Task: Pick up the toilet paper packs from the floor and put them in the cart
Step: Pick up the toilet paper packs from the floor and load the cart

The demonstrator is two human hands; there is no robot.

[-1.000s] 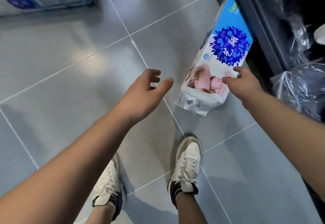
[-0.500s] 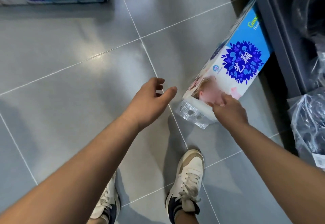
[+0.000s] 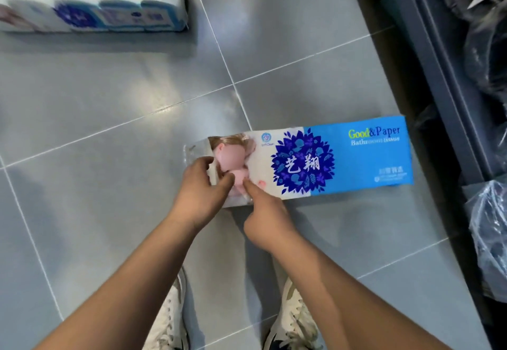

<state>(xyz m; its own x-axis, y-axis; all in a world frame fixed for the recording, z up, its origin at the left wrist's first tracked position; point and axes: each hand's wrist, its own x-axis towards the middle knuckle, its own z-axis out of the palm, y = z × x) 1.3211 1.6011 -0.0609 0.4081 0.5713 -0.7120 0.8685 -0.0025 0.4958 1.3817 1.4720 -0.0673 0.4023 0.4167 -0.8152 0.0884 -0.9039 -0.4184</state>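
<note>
A long toilet paper pack (image 3: 329, 160), white and blue with a dark blue flower print, lies flat across the grey tiled floor in front of me. My left hand (image 3: 199, 193) grips its near left end, fingers curled over the wrapper. My right hand (image 3: 264, 216) pinches the same end from the near side, thumb on the top face. A second, larger toilet paper pack (image 3: 93, 1) lies on the floor at the top left. No cart can be made out with certainty.
A dark grey low frame (image 3: 444, 80) runs along the right edge, holding dark items wrapped in clear plastic (image 3: 491, 234). My two white sneakers (image 3: 296, 319) stand on the tiles below the pack.
The pack has swung from leaning diagonally to lying flat and crosswise. My left hand, which hovered open beside it, now grips its end. My right hand has shifted to the near edge.
</note>
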